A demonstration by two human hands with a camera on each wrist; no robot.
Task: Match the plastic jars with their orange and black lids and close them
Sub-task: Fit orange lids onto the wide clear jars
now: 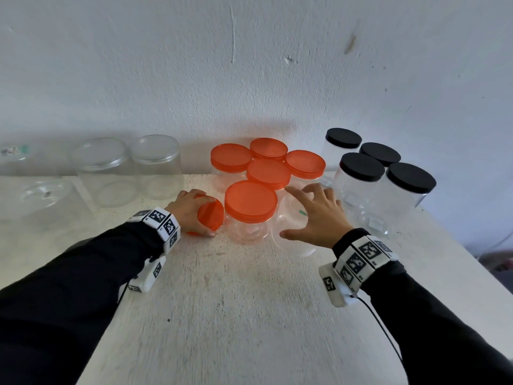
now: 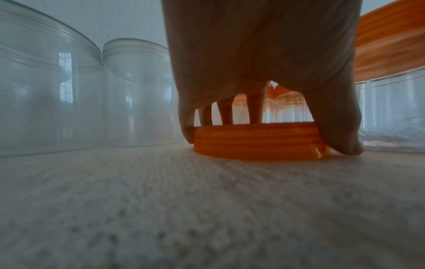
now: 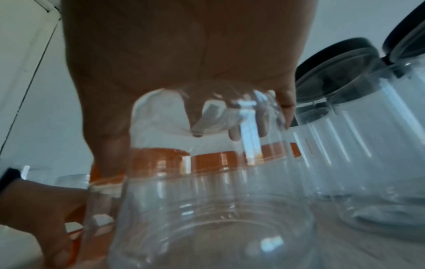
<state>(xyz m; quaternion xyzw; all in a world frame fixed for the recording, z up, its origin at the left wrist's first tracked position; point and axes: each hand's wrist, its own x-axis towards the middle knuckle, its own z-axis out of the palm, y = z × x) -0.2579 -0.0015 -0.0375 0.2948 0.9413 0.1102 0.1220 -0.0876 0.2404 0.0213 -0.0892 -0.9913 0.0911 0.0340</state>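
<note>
- Far to my left, open clear jars (image 1: 155,165) stand without lids along the wall, two of them side by side and touching in my left wrist view (image 2: 135,91).
- My left hand (image 1: 191,211) reaches down over a loose orange lid (image 1: 210,215); fingers and thumb curl round its rim and grip it. In the left wrist view the lid (image 2: 257,142) sits on the white table (image 1: 236,301), with my thumb at one edge and my fingers at the other.
- Just right of that lid stands the nearest orange-lidded jar (image 1: 250,201), with four more orange-lidded jars (image 1: 268,173) clustered behind it by the wall.
- My right hand (image 1: 316,215) is spread over the top of an uncapped clear jar (image 1: 291,232). The right wrist view shows my fingertips (image 3: 285,102) curled down round the jar's mouth (image 3: 207,182), holding it; the jar looks tilted there.
- On the far right, four black-lidded jars (image 1: 410,179) stand close together, near the table's right edge, apart from my hand.
</note>
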